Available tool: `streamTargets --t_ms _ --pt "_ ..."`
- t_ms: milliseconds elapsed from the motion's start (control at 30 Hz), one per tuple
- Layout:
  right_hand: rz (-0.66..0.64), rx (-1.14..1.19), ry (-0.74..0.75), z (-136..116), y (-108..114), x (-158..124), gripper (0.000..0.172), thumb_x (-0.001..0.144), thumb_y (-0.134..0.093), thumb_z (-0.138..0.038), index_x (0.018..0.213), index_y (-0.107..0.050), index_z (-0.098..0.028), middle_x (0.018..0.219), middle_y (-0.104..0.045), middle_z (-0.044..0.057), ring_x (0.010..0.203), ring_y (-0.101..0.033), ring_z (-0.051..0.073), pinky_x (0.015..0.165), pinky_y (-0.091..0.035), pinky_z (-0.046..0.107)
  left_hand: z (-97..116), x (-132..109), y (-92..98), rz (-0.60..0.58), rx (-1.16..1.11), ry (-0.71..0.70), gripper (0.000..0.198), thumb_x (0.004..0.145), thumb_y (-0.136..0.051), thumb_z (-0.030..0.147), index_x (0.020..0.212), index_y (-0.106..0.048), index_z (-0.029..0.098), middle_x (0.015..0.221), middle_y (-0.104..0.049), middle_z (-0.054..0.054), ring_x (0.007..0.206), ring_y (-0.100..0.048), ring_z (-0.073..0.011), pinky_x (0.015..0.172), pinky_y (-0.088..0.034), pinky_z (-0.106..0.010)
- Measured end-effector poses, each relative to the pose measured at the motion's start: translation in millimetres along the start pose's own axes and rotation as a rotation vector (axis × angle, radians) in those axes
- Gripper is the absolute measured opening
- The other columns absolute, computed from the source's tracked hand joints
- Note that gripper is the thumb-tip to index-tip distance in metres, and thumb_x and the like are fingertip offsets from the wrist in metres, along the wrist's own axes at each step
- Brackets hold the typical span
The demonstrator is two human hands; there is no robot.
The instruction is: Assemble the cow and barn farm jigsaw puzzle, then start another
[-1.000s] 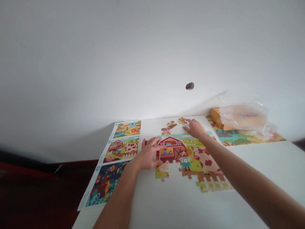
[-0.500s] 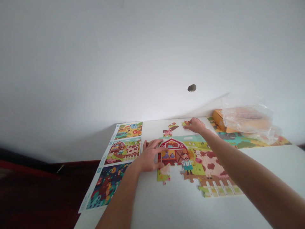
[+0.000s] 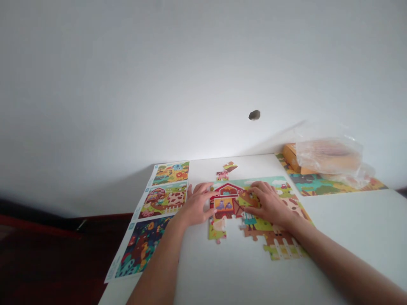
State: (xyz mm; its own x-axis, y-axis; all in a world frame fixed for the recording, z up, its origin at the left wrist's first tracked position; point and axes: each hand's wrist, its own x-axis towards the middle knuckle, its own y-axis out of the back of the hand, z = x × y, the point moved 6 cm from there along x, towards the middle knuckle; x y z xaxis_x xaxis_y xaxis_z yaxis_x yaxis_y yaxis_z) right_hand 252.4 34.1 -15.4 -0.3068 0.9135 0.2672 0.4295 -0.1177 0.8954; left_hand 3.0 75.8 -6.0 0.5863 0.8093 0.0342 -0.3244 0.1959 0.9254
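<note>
A partly joined farm jigsaw puzzle (image 3: 227, 190) lies on the white table, showing a red barn, a cow and a fence. My left hand (image 3: 197, 206) rests at its left edge, fingers apart and touching the barn pieces. Over the puzzle's middle, my right hand (image 3: 269, 204) pinches a brown-and-green puzzle piece (image 3: 245, 197). That piece covers the farmer's head in the picture. Part of the cow is hidden under my right hand and forearm. Two loose pieces, a pink pig piece (image 3: 221, 175) and a brown-green piece (image 3: 230, 166), lie behind the barn.
A printed sheet with three pictures (image 3: 163, 201) lies at the left. On the right, a clear plastic bag (image 3: 330, 154) rests on an orange box (image 3: 290, 157), both over another colourful picture (image 3: 313, 185). A wall with a hole (image 3: 254, 115) rises behind the table.
My right hand has come back from the table's far side with a puzzle piece, now over the middle of the puzzle. My left hand has stayed at the left edge.
</note>
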Motion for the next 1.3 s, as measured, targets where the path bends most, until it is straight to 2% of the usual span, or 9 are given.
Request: streamTargets --t_ms 100,267,433,867,1033,1300 --pt "-0.051 0.019 0.055 -3.4 4.6 -0.3 0.040 0.087 -0.067 -0.049 0.116 -0.065 -0.022 0.124 -0.058 0.012 0.113 -0.053 0.030 0.099 -0.045 0.048 0.9 0.3 -1.7 0.000 0.005 -0.009 0.051 0.080 -0.069 0.030 0.130 -0.062 0.031 0.152 -0.044 -0.008 0.141 -0.036 -0.0345 0.119 -0.007 -0.069" --pt "-0.118 0.062 0.126 -16.9 11.3 -1.4 0.027 0.092 -0.064 -0.039 0.112 -0.069 -0.022 0.110 -0.065 0.009 0.104 -0.057 0.026 0.096 -0.045 0.044 1.9 1.3 -2.2 -0.011 0.006 -0.005 0.049 0.080 -0.068 0.031 0.130 -0.063 0.030 0.153 -0.043 -0.009 0.141 -0.036 -0.0342 0.119 -0.009 -0.068" --pt "-0.146 0.112 0.216 -33.7 8.5 -5.0 0.018 0.092 -0.064 -0.033 0.105 -0.069 -0.022 0.103 -0.066 0.008 0.101 -0.058 0.024 0.095 -0.044 0.041 3.4 2.7 -3.6 -0.018 0.008 -0.013 0.048 0.081 -0.067 0.033 0.129 -0.062 0.029 0.153 -0.043 -0.008 0.141 -0.037 -0.0344 0.118 -0.010 -0.067" --pt "-0.228 0.223 0.359 -68.7 4.0 -10.9 0.015 0.091 -0.064 -0.032 0.103 -0.068 -0.023 0.103 -0.063 0.006 0.098 -0.055 0.021 0.089 -0.042 0.036 6.8 2.5 -2.3 -0.030 0.014 -0.010 0.050 0.082 -0.066 0.032 0.132 -0.061 0.030 0.153 -0.042 -0.008 0.141 -0.036 -0.0353 0.118 -0.013 -0.067" --pt "-0.256 0.232 0.379 -73.8 5.6 -11.8 0.012 0.090 -0.065 -0.032 0.096 -0.068 -0.021 0.099 -0.061 0.006 0.097 -0.053 0.021 0.089 -0.042 0.036 6.4 2.7 -2.8 -0.023 0.010 -0.024 0.050 0.083 -0.067 0.033 0.132 -0.061 0.030 0.153 -0.042 -0.008 0.142 -0.036 -0.0343 0.119 -0.012 -0.066" --pt "-0.274 0.224 0.392 -74.0 5.4 -13.3 0.017 0.087 -0.069 -0.035 0.098 -0.069 -0.022 0.099 -0.060 0.007 0.097 -0.052 0.022 0.092 -0.041 0.039 6.0 2.7 -3.4 -0.023 0.006 -0.019 0.050 0.083 -0.067 0.033 0.133 -0.060 0.032 0.153 -0.042 -0.007 0.142 -0.035 -0.0343 0.119 -0.012 -0.067"
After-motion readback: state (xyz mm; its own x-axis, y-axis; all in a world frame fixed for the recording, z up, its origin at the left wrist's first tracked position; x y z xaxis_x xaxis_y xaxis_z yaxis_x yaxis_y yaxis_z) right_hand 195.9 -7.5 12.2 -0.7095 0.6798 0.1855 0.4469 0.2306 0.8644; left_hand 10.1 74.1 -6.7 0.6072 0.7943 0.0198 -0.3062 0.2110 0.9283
